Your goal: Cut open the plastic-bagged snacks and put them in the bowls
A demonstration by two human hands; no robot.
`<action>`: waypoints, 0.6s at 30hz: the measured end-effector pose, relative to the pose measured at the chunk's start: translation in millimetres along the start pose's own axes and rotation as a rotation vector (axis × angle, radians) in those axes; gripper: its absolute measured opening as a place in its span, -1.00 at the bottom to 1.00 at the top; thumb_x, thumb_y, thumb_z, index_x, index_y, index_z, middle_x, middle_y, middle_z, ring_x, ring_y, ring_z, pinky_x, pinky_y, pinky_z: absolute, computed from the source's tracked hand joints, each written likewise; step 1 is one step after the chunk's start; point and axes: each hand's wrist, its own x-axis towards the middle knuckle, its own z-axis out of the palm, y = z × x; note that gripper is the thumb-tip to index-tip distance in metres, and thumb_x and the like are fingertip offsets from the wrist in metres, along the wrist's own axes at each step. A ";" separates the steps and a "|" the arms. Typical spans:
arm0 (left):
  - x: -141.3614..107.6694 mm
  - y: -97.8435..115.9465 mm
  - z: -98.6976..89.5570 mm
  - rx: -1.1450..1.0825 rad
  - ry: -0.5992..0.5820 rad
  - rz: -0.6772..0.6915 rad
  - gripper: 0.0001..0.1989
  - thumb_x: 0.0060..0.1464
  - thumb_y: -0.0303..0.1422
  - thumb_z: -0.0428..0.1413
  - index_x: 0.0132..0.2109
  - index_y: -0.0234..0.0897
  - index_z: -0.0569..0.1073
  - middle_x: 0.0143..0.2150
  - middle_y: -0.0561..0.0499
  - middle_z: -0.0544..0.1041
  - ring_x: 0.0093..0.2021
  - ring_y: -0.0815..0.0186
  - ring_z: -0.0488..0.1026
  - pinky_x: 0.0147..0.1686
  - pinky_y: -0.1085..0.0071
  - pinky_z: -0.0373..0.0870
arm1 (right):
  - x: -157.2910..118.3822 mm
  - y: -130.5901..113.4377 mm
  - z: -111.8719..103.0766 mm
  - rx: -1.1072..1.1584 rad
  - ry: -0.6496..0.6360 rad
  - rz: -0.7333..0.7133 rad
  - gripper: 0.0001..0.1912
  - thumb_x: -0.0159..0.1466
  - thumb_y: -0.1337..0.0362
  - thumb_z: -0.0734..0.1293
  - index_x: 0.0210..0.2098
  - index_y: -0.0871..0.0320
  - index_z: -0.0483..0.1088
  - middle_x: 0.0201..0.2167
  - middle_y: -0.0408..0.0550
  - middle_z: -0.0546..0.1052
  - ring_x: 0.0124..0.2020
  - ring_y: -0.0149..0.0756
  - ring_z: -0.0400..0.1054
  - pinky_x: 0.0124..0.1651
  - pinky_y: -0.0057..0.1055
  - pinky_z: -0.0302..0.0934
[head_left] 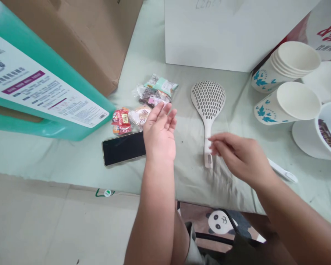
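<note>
My left hand (160, 134) is palm up with loosely curled fingers and nothing in it. Its fingertips overlap the view of small wrapped snacks (157, 90), and its wrist hides one end of a black smartphone (123, 148). A pale skimmer (209, 99) with a perforated bowl lies on the cloth, handle toward me. Beside that handle is my right hand (241, 156), fingers bent and tips at the handle's right edge, not wrapped round it; whether they touch cannot be made out. A red snack packet (121, 120) lies left of my left hand.
A large green jug (71, 121) and a cardboard box (99, 48) stand at left. Behind is a white box (209, 36). At right are stacked paper cups (267, 75), a single paper cup (273, 106), a white tub (306, 138) and a white handle (284, 172).
</note>
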 end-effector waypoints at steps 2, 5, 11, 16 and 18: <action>-0.3 -0.5 1.9 -0.029 0.016 -0.012 -0.76 0.06 -0.59 0.14 -0.16 -0.20 0.54 -0.19 0.09 0.64 -0.28 0.48 0.62 -0.21 0.54 0.43 | 38.1 -13.9 9.6 0.000 0.028 -0.177 -0.71 0.29 0.39 0.25 -0.08 0.06 0.55 -0.20 0.00 0.68 -0.21 -0.17 0.59 -0.07 -0.25 0.38; -1.5 0.2 5.3 -0.082 0.010 -0.060 -0.92 0.08 -0.50 0.12 -0.29 -0.24 0.47 -0.44 0.14 0.48 -0.45 0.48 0.51 -0.33 0.54 0.38 | 106.6 -38.2 31.9 -0.070 0.100 -0.295 -0.74 0.27 0.40 0.28 -0.11 0.08 0.53 -0.04 0.07 0.65 -0.06 -0.12 0.57 0.01 -0.21 0.41; -0.3 11.8 5.8 -0.159 0.043 -0.098 -0.89 0.12 -0.50 0.04 -0.37 -0.26 0.39 -0.57 0.19 0.29 -0.59 0.52 0.27 -0.47 0.56 0.20 | 211.8 -73.1 66.9 -0.356 0.012 -0.204 -0.57 0.23 0.33 0.41 0.09 0.18 0.44 0.10 0.16 0.58 0.11 0.06 0.51 0.20 0.01 0.35; 3.4 18.1 2.1 -0.184 0.024 -0.104 -0.88 0.11 -0.52 0.03 -0.37 -0.25 0.38 -0.57 0.17 0.27 -0.59 0.50 0.24 -0.48 0.55 0.19 | 223.7 -87.4 67.0 -0.469 -0.064 -0.075 -0.52 0.15 0.27 0.53 0.04 0.20 0.42 0.07 0.14 0.57 0.16 0.09 0.48 0.21 -0.01 0.34; 3.8 18.4 1.5 -0.189 0.009 -0.106 -0.87 0.11 -0.52 0.03 -0.38 -0.25 0.38 -0.57 0.17 0.27 -0.58 0.50 0.24 -0.48 0.55 0.18 | 215.4 -91.2 61.6 -0.462 -0.067 -0.100 -0.60 0.19 0.29 0.47 0.00 0.26 0.43 0.03 0.17 0.58 0.14 0.05 0.49 0.20 -0.08 0.33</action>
